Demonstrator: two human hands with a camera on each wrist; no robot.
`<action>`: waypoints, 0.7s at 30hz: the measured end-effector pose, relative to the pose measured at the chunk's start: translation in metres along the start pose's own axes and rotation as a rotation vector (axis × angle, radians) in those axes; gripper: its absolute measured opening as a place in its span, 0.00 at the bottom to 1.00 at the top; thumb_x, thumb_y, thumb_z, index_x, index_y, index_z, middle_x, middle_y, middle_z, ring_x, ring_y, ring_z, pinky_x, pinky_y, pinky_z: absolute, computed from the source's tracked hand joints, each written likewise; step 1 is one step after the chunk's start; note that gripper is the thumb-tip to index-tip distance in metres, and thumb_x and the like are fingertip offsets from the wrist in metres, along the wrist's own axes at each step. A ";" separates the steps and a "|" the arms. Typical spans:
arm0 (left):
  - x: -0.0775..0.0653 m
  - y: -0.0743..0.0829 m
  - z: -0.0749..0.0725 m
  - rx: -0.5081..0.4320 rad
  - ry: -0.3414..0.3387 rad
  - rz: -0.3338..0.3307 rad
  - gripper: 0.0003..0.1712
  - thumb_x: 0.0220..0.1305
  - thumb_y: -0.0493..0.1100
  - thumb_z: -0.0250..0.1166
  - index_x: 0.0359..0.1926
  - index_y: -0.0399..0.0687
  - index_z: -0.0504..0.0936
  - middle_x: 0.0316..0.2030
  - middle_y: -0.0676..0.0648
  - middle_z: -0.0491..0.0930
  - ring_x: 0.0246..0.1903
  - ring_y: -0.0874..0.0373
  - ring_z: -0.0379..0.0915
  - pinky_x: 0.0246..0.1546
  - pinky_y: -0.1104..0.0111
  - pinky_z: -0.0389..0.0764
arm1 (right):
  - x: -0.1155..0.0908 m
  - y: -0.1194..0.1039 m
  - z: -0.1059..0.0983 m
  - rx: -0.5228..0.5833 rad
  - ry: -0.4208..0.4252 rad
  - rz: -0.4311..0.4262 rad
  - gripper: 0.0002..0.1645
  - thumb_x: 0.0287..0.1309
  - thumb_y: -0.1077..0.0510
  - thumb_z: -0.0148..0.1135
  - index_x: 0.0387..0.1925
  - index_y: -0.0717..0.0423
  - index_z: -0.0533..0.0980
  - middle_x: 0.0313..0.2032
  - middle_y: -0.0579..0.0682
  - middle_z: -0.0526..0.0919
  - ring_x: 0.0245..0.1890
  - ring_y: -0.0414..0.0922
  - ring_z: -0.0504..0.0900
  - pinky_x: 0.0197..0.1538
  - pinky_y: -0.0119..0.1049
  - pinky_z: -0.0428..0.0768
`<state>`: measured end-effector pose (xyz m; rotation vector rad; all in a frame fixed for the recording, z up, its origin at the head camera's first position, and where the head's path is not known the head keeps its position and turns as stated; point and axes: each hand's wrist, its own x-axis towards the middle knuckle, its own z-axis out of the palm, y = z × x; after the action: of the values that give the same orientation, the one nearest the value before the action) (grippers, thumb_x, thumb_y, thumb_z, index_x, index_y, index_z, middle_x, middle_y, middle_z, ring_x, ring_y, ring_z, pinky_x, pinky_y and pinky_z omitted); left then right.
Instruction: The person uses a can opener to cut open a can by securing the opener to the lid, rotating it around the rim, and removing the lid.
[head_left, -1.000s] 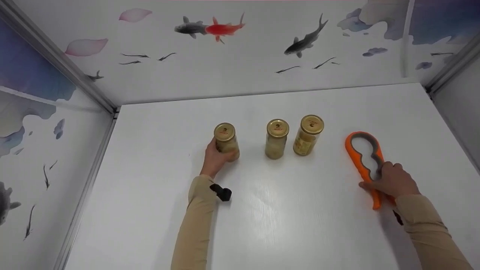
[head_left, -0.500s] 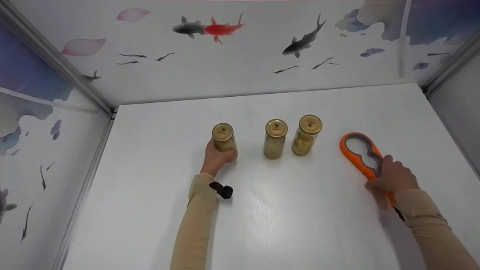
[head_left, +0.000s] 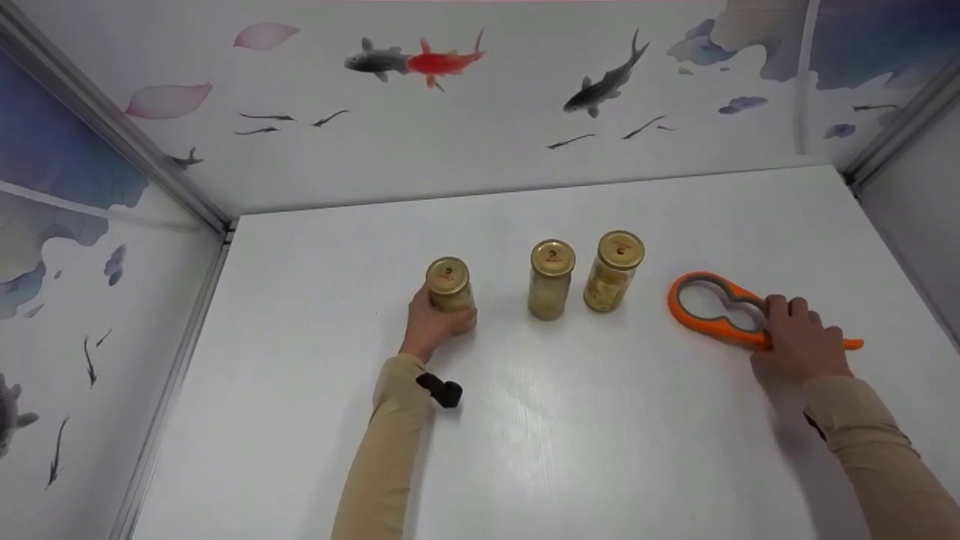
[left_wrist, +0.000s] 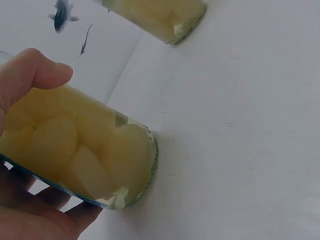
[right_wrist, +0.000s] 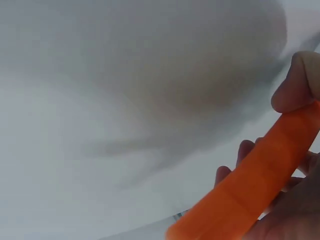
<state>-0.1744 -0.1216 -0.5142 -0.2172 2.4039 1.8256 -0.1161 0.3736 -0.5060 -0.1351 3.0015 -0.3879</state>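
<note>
My left hand (head_left: 435, 326) grips a glass jar (left_wrist: 85, 145) with a gold lid (head_left: 448, 275); thumb and fingers go round its sides, and pale chunks in liquid show through the glass. The jar stands upright on the white table, or nearly so. At the right, my right hand (head_left: 806, 341) holds an orange jar opener (head_left: 712, 326) with a grey-lined, several-lobed opening that points left. In the right wrist view the thumb and fingers close round its orange handle (right_wrist: 250, 175). The handle's middle is hidden under the hand in the head view.
Two more gold-lidded jars stand between the hands: a middle jar (head_left: 550, 289) and a right jar (head_left: 611, 277), which carries a yellow label. A white table (head_left: 540, 450) bears everything. Printed panels (head_left: 300, 161) rise behind and at the left.
My right hand has turned the jar opener, so its ring end swings left and its handle now points right. My left hand stays on the jar, its lid slightly nearer me.
</note>
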 end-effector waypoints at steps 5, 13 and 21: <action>-0.008 0.005 0.000 -0.014 -0.055 0.023 0.40 0.46 0.34 0.74 0.61 0.37 0.69 0.54 0.41 0.75 0.55 0.47 0.70 0.58 0.56 0.69 | -0.003 0.001 -0.002 0.022 -0.018 -0.005 0.35 0.43 0.63 0.62 0.53 0.71 0.58 0.39 0.67 0.65 0.34 0.60 0.68 0.30 0.56 0.69; -0.019 0.010 0.005 0.021 -0.113 0.033 0.40 0.45 0.34 0.75 0.61 0.37 0.69 0.55 0.41 0.74 0.57 0.48 0.69 0.60 0.56 0.67 | -0.012 -0.008 -0.008 0.008 0.075 -0.118 0.32 0.43 0.61 0.63 0.51 0.67 0.62 0.36 0.62 0.69 0.28 0.52 0.69 0.23 0.46 0.71; -0.029 0.012 0.014 0.034 -0.159 0.076 0.40 0.42 0.35 0.76 0.60 0.38 0.72 0.54 0.43 0.76 0.57 0.50 0.69 0.60 0.57 0.67 | -0.020 -0.026 -0.006 -0.006 0.198 -0.276 0.34 0.40 0.62 0.63 0.53 0.67 0.66 0.39 0.57 0.74 0.26 0.47 0.70 0.28 0.49 0.72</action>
<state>-0.1480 -0.1038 -0.5014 0.0213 2.3617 1.7574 -0.0951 0.3517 -0.4913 -0.5458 3.1848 -0.4422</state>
